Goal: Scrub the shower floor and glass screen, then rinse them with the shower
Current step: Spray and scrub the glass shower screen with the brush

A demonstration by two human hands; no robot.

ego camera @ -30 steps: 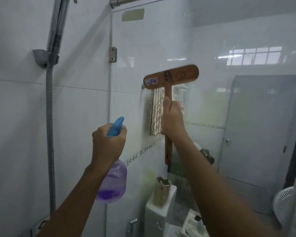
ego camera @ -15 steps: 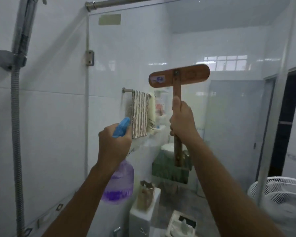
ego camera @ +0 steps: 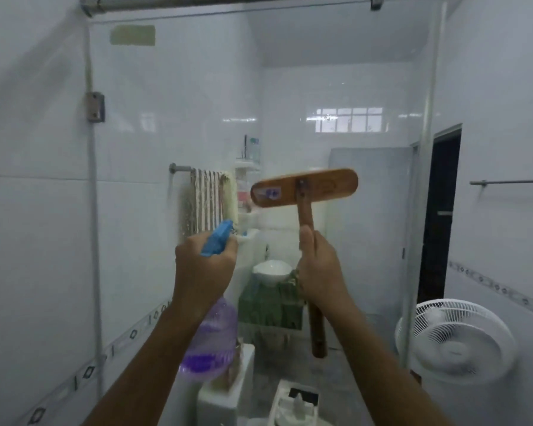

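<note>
The glass shower screen [ego camera: 366,87] fills the view ahead, from its hinge [ego camera: 95,106] on the left to its right edge post. My left hand [ego camera: 202,272] grips a spray bottle [ego camera: 208,348] holding purple liquid, its blue trigger head [ego camera: 219,238] aimed at the glass. My right hand [ego camera: 319,269] holds the wooden handle of a long brush [ego camera: 303,188]. The brush's flat wooden head lies crosswise at mid height against or very near the glass. The shower floor is out of view.
Through the glass: a striped towel [ego camera: 206,201] on a rail, a white basin [ego camera: 271,270], a toilet cistern [ego camera: 228,392] and a dark doorway [ego camera: 442,216]. A white fan [ego camera: 454,341] stands at the right. A metal rail [ego camera: 228,0] runs along the top.
The view has swung right, leaving the shower hose and holder out of frame. The brush head now sits lower in the view. Both hands keep their grips.
</note>
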